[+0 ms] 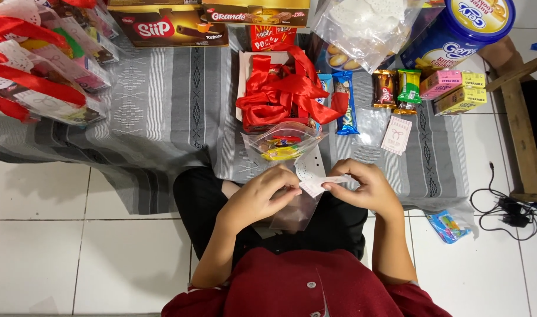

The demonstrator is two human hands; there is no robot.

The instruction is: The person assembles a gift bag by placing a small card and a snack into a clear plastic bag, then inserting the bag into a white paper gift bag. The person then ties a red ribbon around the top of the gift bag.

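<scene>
Head view: the left hand (261,198) and the right hand (362,186) are together pinching a small pale paper tag (322,185) between thumb and fingertips, held above the lap, just in front of the grey woven cloth (163,105). Lying under the hands is a clear plastic bag (296,211) (its contents cannot be told). An open clear pouch of snacks (282,144) is sitting just beyond the hands, with red ribbon (283,91) piled behind it. A blue biscuit pack (343,103) is lying beside the ribbon, and a similar pale tag (396,135) is resting on the cloth further right.
</scene>
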